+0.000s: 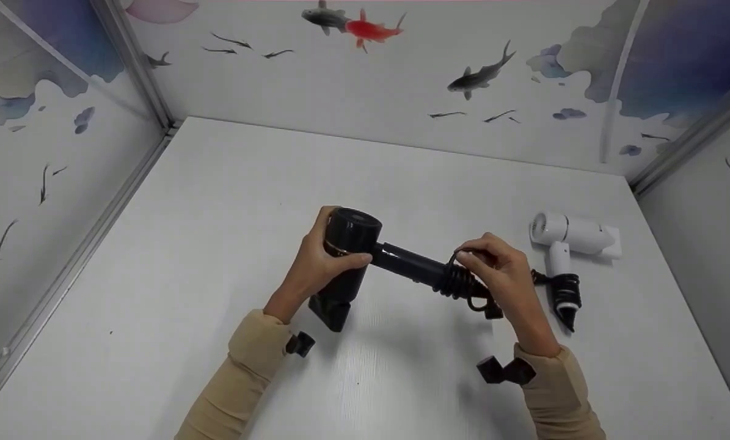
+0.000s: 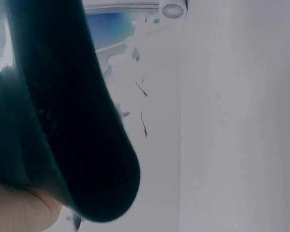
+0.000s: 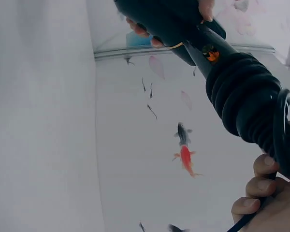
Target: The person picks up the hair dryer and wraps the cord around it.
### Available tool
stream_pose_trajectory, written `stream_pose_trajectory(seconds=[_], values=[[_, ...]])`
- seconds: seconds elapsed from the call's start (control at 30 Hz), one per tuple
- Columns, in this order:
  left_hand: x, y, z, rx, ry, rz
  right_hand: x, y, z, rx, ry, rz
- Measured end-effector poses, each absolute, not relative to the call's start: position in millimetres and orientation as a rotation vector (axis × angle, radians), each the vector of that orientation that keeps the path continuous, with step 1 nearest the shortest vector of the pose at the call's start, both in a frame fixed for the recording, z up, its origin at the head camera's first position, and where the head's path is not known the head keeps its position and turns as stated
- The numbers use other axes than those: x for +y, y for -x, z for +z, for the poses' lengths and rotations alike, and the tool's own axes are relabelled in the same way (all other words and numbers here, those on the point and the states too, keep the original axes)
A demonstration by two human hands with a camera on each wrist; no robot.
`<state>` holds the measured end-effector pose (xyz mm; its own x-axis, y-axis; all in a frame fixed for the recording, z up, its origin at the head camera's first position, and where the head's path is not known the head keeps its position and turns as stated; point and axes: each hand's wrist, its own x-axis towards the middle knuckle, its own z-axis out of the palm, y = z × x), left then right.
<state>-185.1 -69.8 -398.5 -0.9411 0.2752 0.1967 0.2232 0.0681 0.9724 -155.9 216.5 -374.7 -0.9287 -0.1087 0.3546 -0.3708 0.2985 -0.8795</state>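
A black hair dryer (image 1: 410,261) is held above the white table, its handle slanting down to the right in the head view. My left hand (image 1: 316,263) grips the barrel, the thumb lying across its front. A black cord (image 1: 453,282) is wound in several turns around the lower handle. Near the handle's end, my right hand (image 1: 505,269) pinches a loop of this cord between thumb and fingers. The right wrist view shows the coils (image 3: 241,92) close up, with a cord length running through the curled fingers (image 3: 266,169). In the left wrist view, the dark nozzle (image 2: 87,121) blocks most of the left hand.
A white hair dryer (image 1: 569,235) lies on the table (image 1: 401,379) to the right of my right hand, black cord (image 1: 565,290) wrapped around its handle. Panels (image 1: 401,91) printed with fish and flowers enclose the table at the back and sides.
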Motion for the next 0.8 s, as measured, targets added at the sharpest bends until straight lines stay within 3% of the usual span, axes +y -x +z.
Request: stream_pose_trajectory(seconds=[0.13, 0.37, 0.67, 0.8], values=[[-70, 183, -395, 2.218, -0.571, 2.092, 221, 160, -375, -2.381, -0.335, 1.950], [-67, 181, -395, 2.138, -0.505, 2.201, 222, 164, -384, -2.450, -0.259, 1.950], [-66, 180, -393, 2.096, -0.402, 2.381, 204, 162, -397, -2.540, -0.600, 1.433], [-65, 180, -392, 2.098, -0.342, 2.446, 193, 160, -402, -2.584, -0.721, 1.434]])
